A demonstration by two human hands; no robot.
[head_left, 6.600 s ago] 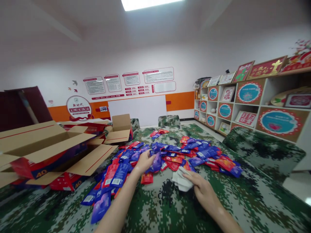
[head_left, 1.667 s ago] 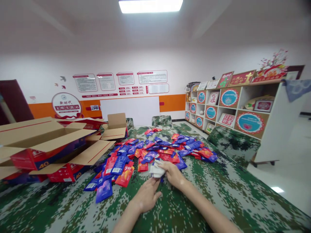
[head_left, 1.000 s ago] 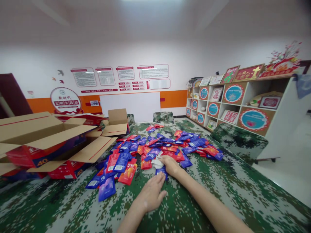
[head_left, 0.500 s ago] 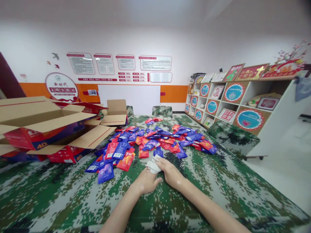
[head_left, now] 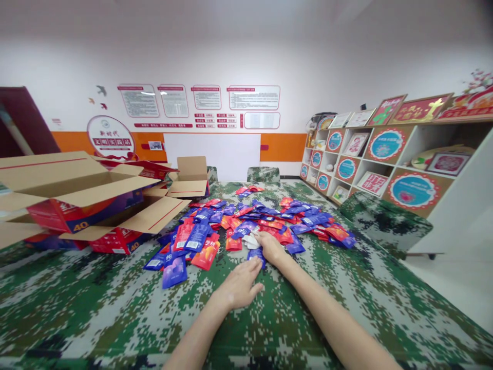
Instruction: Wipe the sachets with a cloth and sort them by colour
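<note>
Right hand (head_left: pixel 270 246) fingers pinching white cloth (head_left: pixel 251 240) on blue packet (head_left: pixel 257 254), left hand (head_left: pixel 239 288) flat, fingers together, fingertips touching the packet's near end, mid-table (head_left: pixel 115 318).

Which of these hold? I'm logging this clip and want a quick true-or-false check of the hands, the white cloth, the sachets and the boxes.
1. The right hand holds a white cloth at the near edge of the sachets. True.
2. The left hand grips a red sachet. False: it lies flat on the table, holding nothing.
3. The cardboard boxes stand open on the left. True.
4. The shelf unit is on the left. False: it is on the right.
</note>
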